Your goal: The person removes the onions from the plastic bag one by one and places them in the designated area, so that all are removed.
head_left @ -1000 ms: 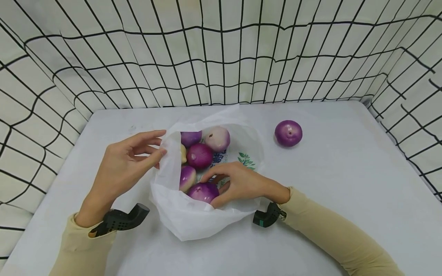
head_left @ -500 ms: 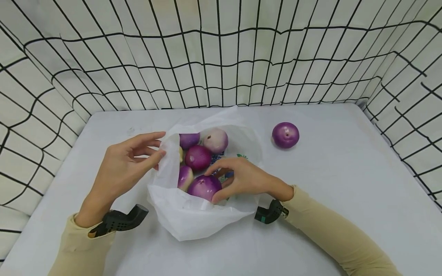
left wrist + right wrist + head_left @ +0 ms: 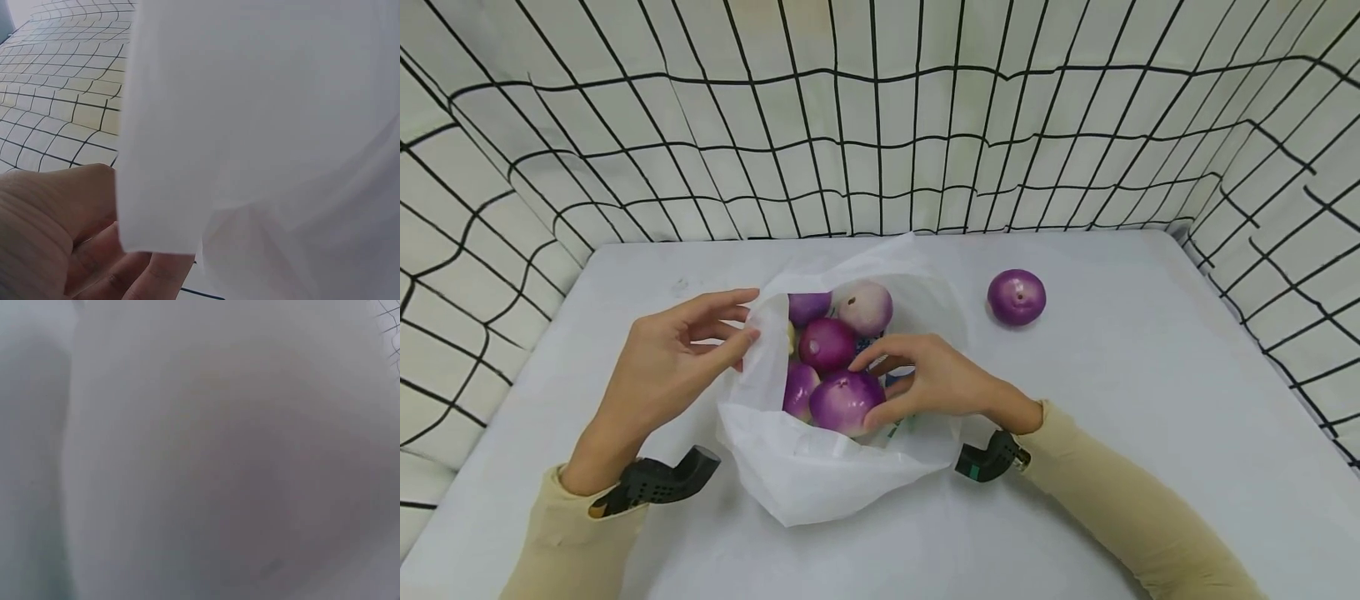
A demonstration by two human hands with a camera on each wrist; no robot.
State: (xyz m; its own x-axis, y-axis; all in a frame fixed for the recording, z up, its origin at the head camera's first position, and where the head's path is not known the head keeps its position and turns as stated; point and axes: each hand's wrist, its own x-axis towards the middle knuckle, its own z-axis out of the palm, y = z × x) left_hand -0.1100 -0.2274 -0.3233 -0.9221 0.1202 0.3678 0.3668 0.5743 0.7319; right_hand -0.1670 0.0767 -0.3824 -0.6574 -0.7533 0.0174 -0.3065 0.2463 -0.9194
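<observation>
A white plastic bag lies mouth open on the table, with several red onions inside. My left hand pinches the bag's left rim between thumb and fingers; the left wrist view shows the white plastic hiding part of that hand. Inside the mouth, my right hand grips the nearest purple onion, thumb on the near side and fingertips on the far side. Beside it sit a dark red onion and a paler one. Blurred white plastic fills most of the right wrist view.
One more red onion rests on the white table, to the right of the bag. Black wire grid over white sheeting stands along the back and both sides.
My right hand has brought the purple onion slightly up and away from the bag's near rim. The left hand keeps its hold on the left rim. The head view has shifted a little.
</observation>
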